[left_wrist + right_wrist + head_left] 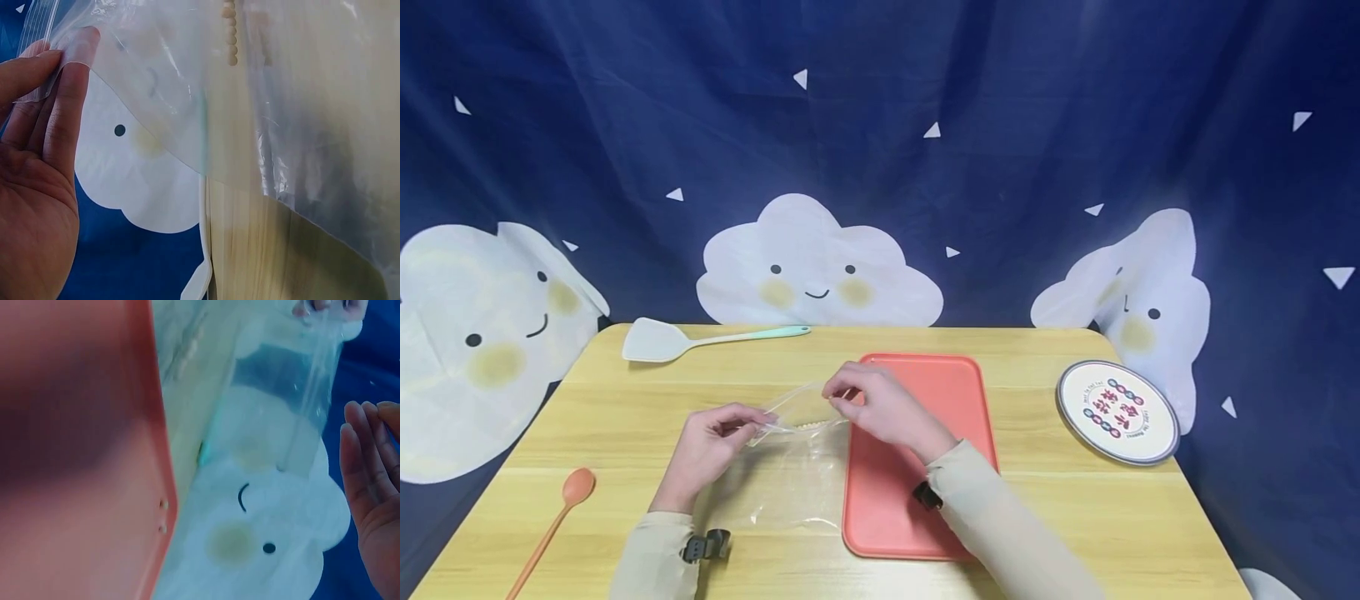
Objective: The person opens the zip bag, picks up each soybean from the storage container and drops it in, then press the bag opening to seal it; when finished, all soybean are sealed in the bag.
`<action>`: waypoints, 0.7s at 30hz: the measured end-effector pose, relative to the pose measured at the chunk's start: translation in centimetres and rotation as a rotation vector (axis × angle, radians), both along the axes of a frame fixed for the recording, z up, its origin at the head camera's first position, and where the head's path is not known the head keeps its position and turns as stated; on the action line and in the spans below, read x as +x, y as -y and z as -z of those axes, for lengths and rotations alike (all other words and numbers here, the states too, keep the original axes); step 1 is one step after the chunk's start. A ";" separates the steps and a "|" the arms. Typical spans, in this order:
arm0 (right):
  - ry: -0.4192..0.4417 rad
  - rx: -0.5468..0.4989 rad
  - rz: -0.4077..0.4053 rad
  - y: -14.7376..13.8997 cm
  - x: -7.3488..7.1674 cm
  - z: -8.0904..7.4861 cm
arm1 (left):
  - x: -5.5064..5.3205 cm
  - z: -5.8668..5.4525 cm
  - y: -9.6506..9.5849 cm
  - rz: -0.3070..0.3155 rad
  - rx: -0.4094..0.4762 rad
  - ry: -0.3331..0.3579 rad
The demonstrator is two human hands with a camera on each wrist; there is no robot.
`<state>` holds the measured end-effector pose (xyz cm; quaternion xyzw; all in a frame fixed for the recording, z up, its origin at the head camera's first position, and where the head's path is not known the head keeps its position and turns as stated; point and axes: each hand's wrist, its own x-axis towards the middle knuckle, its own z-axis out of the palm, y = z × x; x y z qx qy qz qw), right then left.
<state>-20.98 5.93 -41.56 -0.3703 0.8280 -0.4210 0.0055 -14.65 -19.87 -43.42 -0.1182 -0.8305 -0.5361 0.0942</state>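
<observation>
A clear zip-seal bag [797,475] hangs over the table, its mouth turned to the far side. My left hand [718,442] pinches the left end of the mouth between thumb and fingers; the plastic covers those fingertips [87,40] in the left wrist view. Close by the other end of the mouth is my right hand [876,400], fingers nearly straight with the thumb close to their tips. In the right wrist view it stands apart from the bag [281,394] and holds nothing. Through the film shows a row of small pale beads [231,37].
A red tray [925,533] lies under the right forearm, with two tiny pale specks [163,515] at its edge. A white spatula [658,340] lies at the back left, an orange spoon [578,486] at the front left, and a round printed plate [1120,412] at right.
</observation>
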 end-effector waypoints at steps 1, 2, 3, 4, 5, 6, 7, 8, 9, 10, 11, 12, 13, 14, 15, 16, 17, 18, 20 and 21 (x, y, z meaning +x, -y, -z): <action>-0.005 0.007 -0.009 0.4 -0.1 0.1 | -0.1 0.3 0.1 0.002 -0.004 -0.002; -0.009 0.020 -0.016 0.8 -0.1 0.1 | -0.3 0.6 0.2 0.002 -0.007 -0.002; -0.016 0.035 -0.023 1.2 -0.1 0.2 | -0.4 1.0 0.4 0.002 -0.010 -0.003; -0.025 0.056 -0.025 1.6 -0.1 0.2 | -0.6 1.3 0.5 0.001 -0.014 -0.005; -0.035 0.076 -0.027 1.9 -0.1 0.2 | -0.7 1.7 0.7 -0.002 -0.017 -0.006; -0.048 0.098 -0.030 2.1 -0.1 0.2 | -0.8 2.0 0.8 -0.005 -0.021 -0.009; -0.058 0.118 -0.033 2.3 -0.1 0.2 | -0.9 2.2 0.9 -0.008 -0.021 -0.010; -0.068 0.138 -0.035 2.5 -0.1 0.2 | -1.0 2.4 0.9 -0.012 -0.019 -0.009; -0.079 0.153 -0.038 2.6 -0.1 0.2 | -0.9 2.3 0.9 -0.014 -0.019 -0.010; -0.085 0.164 -0.040 2.7 0.0 0.3 | -0.9 2.2 0.9 -0.017 -0.016 -0.009; -0.089 0.169 -0.041 2.7 0.0 0.3 | -0.7 2.0 0.8 -0.016 -0.010 -0.009; -0.090 0.170 -0.041 2.7 0.0 0.4 | -0.6 1.7 0.7 -0.014 -0.005 -0.009; -0.090 0.165 -0.040 2.7 -0.1 0.5 | -0.4 1.3 0.5 -0.011 0.000 -0.008; -0.090 0.160 -0.039 2.7 -0.1 0.5 | -0.3 0.9 0.3 -0.007 0.004 -0.008; -0.087 0.150 -0.038 2.6 -0.1 0.6 | -0.1 0.5 0.2 -0.001 0.005 -0.011; -0.081 0.136 -0.036 2.5 -0.1 0.6 | 0.1 0.1 0.1 0.005 0.007 -0.012; -0.072 0.117 -0.032 2.3 -0.2 0.7 | 0.2 -0.2 -0.1 0.010 0.005 -0.015; -0.055 0.092 -0.026 2.2 -0.2 0.7 | 0.3 -0.4 -0.1 0.012 0.002 -0.015; -0.031 0.038 -0.001 1.8 -0.3 0.7 | 0.4 -0.6 -0.2 0.013 0.000 -0.014; -0.025 0.007 0.017 1.6 -0.4 0.6 | 0.4 -0.7 -0.2 0.013 0.000 -0.015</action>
